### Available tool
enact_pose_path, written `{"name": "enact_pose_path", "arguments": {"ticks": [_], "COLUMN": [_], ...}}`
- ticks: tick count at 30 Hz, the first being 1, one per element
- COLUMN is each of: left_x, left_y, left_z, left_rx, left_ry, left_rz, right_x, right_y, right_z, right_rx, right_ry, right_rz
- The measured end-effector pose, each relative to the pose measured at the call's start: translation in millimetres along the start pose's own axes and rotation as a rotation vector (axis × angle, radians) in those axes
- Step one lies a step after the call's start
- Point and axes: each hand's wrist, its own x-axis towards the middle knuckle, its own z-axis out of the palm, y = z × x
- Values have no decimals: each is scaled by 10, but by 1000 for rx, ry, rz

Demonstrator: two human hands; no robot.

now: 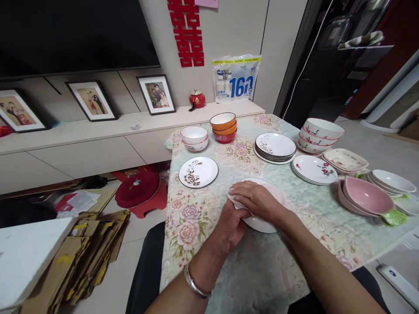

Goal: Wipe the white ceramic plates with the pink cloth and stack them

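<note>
In front of me, a white plate (262, 224) is held over the flowered tablecloth (196, 218). My left hand (231, 222) grips its left edge, with the thumb on top and a bit of pale cloth between. My right hand (257, 198) presses a thin whitish cloth (278, 194) against the plate's upper left rim, its fingers closed over the fabric. Both hands touch near that rim. Just beyond them to the left lies a white plate with brown flowers (198, 172). The covered part of the held plate is hidden.
Bowls (194, 136) and orange bowls (224, 124) stand at the table's back. Stacked plates (275, 145), flowered plates (314, 169), tall bowls (322, 131) and pink bowls (368, 195) line the right side. A red stool (139, 189) and flattened cardboard (94, 248) are at left.
</note>
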Motion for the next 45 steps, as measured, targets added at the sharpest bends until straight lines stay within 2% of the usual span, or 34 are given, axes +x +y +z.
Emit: {"name": "enact_pose_path", "arguments": {"ticks": [6,8,11,15,18,21,23,25,28,31,37,45], "left_x": [-10,-11,-13,-21,-21,-13,-8,-6,-10,-14,-6,-10], "left_y": [22,22,17,10,-1,-15,-19,-16,-4,6,11,-19], "left_z": [-5,-4,2,19,22,12,5,4,9,12,-7,-4], "left_rx": [-20,-20,-18,-33,-23,0,12,15,0,-4,59,-49], "left_ry": [45,53,78,92,71,32,3,3,38,55,15,-2], "left_rz": [-60,-30,34,57,43,45,59,52,11,-13,16,24], "right_x": [-96,-121,-135,-122,-82,-31,-14,-20,-61,-91,-50,-59], "right_y": [264,297,324,309,184,40,22,87,237,279,132,199], "right_z": [-150,-175,-149,-65,-24,-16,-26,-43,-76,-91,-61,-61], "right_rx": [-49,-117,-223,-259,-188,-52,26,54,4,-82,-7,-39], "right_ry": [88,69,53,93,72,-9,-32,8,97,115,21,80], "right_rz": [418,505,555,487,276,22,-50,6,217,338,120,273]}}
